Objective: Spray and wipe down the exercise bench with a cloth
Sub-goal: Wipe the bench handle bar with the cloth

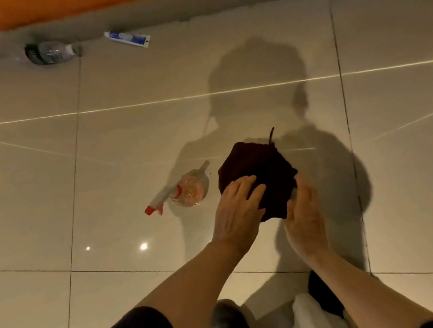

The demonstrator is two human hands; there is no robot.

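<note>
On the floor (225, 67), the folded cloth (259, 175) lies beside the spray bottle (186, 192), left hand (236, 213) flat, fingers straight on it, right hand (305, 215) open at its edge, apparently gathering it.

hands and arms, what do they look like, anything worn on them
Both forearms are bare. Dark short sleeves show at the bottom edge, one on each arm. The left hand and right hand wear no gloves; no rings, watch or bands are visible.
</note>
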